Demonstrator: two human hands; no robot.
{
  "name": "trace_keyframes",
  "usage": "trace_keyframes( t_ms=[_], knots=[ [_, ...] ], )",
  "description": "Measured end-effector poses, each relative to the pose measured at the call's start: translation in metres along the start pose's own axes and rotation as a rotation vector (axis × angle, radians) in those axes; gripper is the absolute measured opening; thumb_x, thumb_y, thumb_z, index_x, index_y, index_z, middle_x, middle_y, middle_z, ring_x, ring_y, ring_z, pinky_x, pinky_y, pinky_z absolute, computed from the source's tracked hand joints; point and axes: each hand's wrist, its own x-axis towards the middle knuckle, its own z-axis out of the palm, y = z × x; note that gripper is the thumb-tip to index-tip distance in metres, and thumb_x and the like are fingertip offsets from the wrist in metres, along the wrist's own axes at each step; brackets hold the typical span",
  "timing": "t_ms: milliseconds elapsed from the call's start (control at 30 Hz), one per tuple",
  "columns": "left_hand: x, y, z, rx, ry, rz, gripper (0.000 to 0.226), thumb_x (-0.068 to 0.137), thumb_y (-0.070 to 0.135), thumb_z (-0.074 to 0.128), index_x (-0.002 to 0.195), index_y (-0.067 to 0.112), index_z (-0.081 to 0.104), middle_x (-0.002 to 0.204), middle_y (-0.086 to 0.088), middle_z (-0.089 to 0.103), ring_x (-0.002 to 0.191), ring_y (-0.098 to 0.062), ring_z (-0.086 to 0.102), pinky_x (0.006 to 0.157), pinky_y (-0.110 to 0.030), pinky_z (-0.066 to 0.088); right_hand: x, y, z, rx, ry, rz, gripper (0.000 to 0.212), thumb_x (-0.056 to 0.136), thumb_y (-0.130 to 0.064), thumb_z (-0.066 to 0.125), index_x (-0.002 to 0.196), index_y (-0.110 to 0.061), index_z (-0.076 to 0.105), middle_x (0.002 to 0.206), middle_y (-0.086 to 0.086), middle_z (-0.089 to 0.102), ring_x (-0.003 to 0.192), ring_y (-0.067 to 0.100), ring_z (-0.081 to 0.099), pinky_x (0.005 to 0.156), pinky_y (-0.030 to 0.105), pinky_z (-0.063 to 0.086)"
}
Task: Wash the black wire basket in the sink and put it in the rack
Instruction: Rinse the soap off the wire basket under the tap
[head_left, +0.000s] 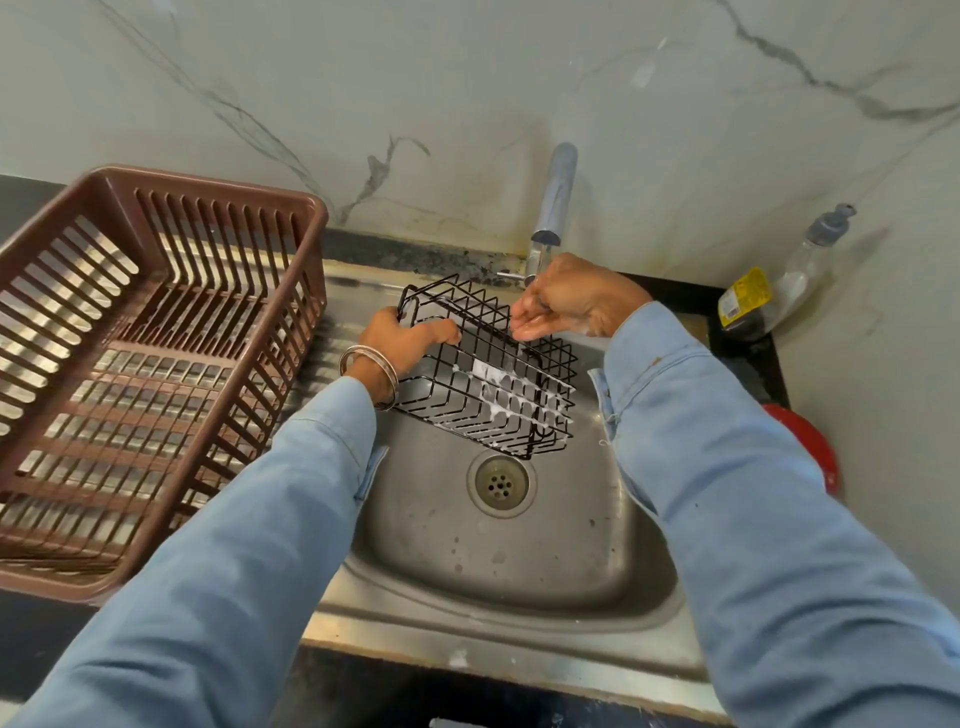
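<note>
Marble-veined wall behind, steel sink (519, 582) at centre frame, dark worktop (47, 639) around it. Left hand (402, 340) at mid-frame gripping black wire basket (485, 364) by its upper-left end wall: fingers (447, 328) curled through the wires, thumb over the rim, metal bangles (370, 374) at the wrist. Right hand (566, 301) just under the tap (553, 208), cupped and wet, fingers loosely bent, holding nothing; fingertips just at the basket's far rim, contact unclear. Both arms in light blue sleeves (737, 467).

Basket held over the sink bowl, above the drain (501, 483), tilted. Long axis diagonal, upper left to lower right of frame; open side facing up and toward the camera. White foam on the wires of the lower-right half. Lower-right corner hanging near the drain, apart from the bowl floor as far as can be told.

Brown plastic rack (156, 374) at left of frame on the drainboard, its right wall just beside the left wrist. Soap bottle (784, 275) at upper right on the worktop corner, well apart from the basket. Red object (810, 447) at right edge behind the right sleeve, partly hidden. Open bowl space below and right of the basket.
</note>
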Motion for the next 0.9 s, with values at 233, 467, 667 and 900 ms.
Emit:
trace_keyframes(
  t_ms=[233, 467, 667, 900],
  knots=[
    [-0.004, -0.005, -0.004, -0.051, 0.008, -0.032, 0.105, 0.057, 0.045, 0.074, 0.146, 0.007, 0.034, 0.141, -0.015, 0.048, 0.124, -0.032, 0.048, 0.097, -0.041, 0.044, -0.003, -0.001, 0.003, -0.017, -0.13, -0.005, 0.018, 0.09, 0.012, 0.047, 0.103, 0.017, 0.058, 0.106, 0.034, 0.062, 0.093, 0.038, 0.068, 0.074, 0.038, 0.059],
    [-0.007, -0.004, -0.006, -0.063, 0.016, -0.042, 0.105, 0.058, 0.046, 0.075, 0.146, 0.006, 0.034, 0.141, -0.015, 0.048, 0.124, -0.032, 0.048, 0.101, -0.043, 0.044, -0.006, -0.006, 0.009, 0.057, -0.242, -0.046, 0.022, 0.092, 0.009, 0.047, 0.11, 0.018, 0.057, 0.106, 0.033, 0.063, 0.098, 0.04, 0.066, 0.082, 0.04, 0.057],
    [-0.007, -0.005, -0.005, -0.087, 0.018, -0.05, 0.102, 0.061, 0.046, 0.075, 0.145, 0.005, 0.034, 0.14, -0.015, 0.049, 0.122, -0.032, 0.049, 0.095, -0.04, 0.044, -0.002, -0.001, 0.001, -0.009, -0.07, -0.017, 0.023, 0.091, 0.011, 0.047, 0.111, 0.017, 0.057, 0.105, 0.032, 0.062, 0.086, 0.033, 0.069, 0.066, 0.03, 0.06],
    [-0.005, -0.007, -0.002, -0.12, 0.039, -0.096, 0.089, 0.068, 0.04, 0.075, 0.14, 0.002, 0.038, 0.132, -0.015, 0.051, 0.107, -0.029, 0.049, 0.083, -0.037, 0.041, -0.006, -0.002, -0.005, -0.112, -0.064, 0.025, 0.022, 0.091, 0.01, 0.047, 0.109, 0.017, 0.056, 0.104, 0.031, 0.063, 0.087, 0.033, 0.069, 0.067, 0.034, 0.06]
  ],
)
